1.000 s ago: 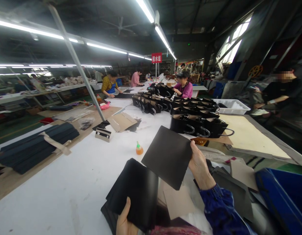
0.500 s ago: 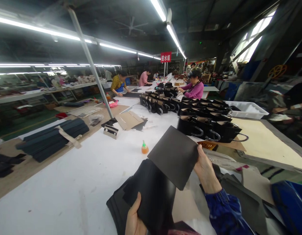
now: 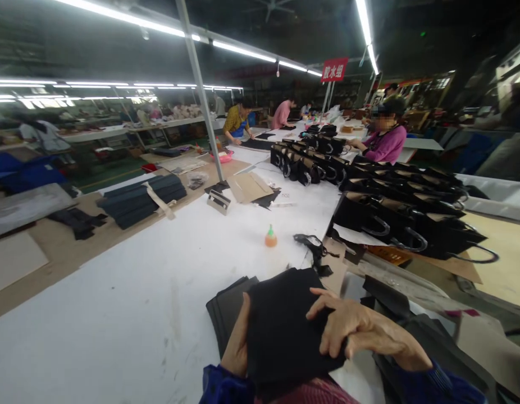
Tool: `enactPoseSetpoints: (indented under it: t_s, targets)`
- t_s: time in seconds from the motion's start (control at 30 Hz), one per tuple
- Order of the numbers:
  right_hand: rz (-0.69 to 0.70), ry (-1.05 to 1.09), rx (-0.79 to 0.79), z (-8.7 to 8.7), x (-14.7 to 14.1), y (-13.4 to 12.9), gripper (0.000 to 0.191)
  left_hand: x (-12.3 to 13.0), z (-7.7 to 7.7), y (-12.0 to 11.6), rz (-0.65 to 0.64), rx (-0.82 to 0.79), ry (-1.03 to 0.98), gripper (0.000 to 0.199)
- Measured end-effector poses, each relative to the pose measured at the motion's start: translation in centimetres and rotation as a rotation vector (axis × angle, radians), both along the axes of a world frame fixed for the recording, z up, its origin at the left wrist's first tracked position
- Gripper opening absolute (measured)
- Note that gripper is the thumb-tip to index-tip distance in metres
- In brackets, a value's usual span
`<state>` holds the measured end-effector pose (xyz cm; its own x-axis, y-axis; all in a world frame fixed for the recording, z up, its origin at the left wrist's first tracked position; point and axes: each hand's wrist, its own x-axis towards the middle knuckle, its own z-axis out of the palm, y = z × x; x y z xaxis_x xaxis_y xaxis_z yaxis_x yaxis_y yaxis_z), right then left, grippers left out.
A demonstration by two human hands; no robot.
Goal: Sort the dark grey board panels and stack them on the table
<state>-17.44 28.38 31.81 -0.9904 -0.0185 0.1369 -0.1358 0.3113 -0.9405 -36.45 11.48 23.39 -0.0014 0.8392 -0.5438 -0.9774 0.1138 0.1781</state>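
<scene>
A pile of black square sheets (image 3: 281, 331), perhaps leather-like, is held up in front of me. My left hand (image 3: 238, 339) grips its left edge, thumb on the near face and the other fingers hidden behind. At the right edge, my right hand (image 3: 348, 325) has bent, spread fingers on the dark face, with the thumb near the edge. How many sheets it pinches is hidden. Behind and left of the pile, more dark grey sheets (image 3: 230, 306) lie stacked on the white table (image 3: 129, 314). A small orange bottle with a green tip (image 3: 270, 237) stands beyond them.
Rows of black handbags (image 3: 369, 219) with wrapped handles fill the right side. Black scraps (image 3: 314, 247) lie near the bottle. A metal post (image 3: 201, 95) rises from the table, with a beige cardboard piece (image 3: 249, 187) beside it. Co-workers, one in a purple top (image 3: 388, 145), work farther back.
The sheet my right hand held up apart from the pile now lies against it, and that hand has come down onto the pile. The view has turned left, and black scraps have come into sight.
</scene>
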Motion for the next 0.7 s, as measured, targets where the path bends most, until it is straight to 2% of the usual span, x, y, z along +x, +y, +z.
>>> enactPoseSetpoints:
  t_s: [0.1, 0.13, 0.2, 0.27, 0.37, 0.43, 0.47, 0.53, 0.57, 0.63, 0.7]
  targets:
    - [0.144, -0.094, -0.037, -1.7, -0.4, 0.1, 0.043, 0.4, -1.9, -0.2, -0.006, -0.056, 0.124, 0.054]
    - [0.154, -0.118, -0.051, -2.2, -0.3, 0.2, 0.039, 0.5, -2.3, -0.2, 0.009, -0.097, 0.201, 0.049]
    - [0.09, -0.122, -0.085, -3.5, 0.6, 0.5, 0.032, 0.1, -2.4, -0.4, 0.045, -0.179, 0.339, 0.04]
    - [-0.081, -0.1, -0.137, -4.9, 2.5, 1.1, 0.039, -1.0, -1.6, -1.2, 0.111, -0.24, 0.44, 0.032]
    - [-0.481, -0.204, -0.175, -7.3, 5.3, 1.8, 0.047, -4.2, 0.4, -3.4, 0.286, -0.312, 0.669, 0.035]
    - [-0.711, -0.294, -0.174, -8.7, 5.6, 1.3, 0.048, -6.5, 1.6, -4.8, 0.331, -0.369, 0.86, 0.047]
    - [-0.768, -0.308, -0.189, -9.3, 5.0, 0.7, 0.049, -7.4, 2.1, -5.2, 0.32, -0.421, 1.04, 0.047]
    - [-0.736, -0.263, -0.272, -10.2, 2.4, -1.4, 0.057, -8.0, 2.5, -5.1, 0.279, -0.544, 1.422, 0.041]
    - [-0.653, -0.216, -0.339, -10.5, 0.5, -2.7, 0.064, -7.7, 2.5, -4.6, 0.254, -0.597, 1.602, 0.039]
    - [-0.46, -0.144, -0.492, -10.6, -3.4, -5.5, 0.086, -5.8, 2.1, -3.3, 0.203, -0.635, 1.855, 0.038]
    - [-0.342, -0.086, -0.645, -10.1, -6.7, -7.9, 0.102, -2.7, 1.3, -2.0, 0.11, -0.553, 1.986, 0.042]
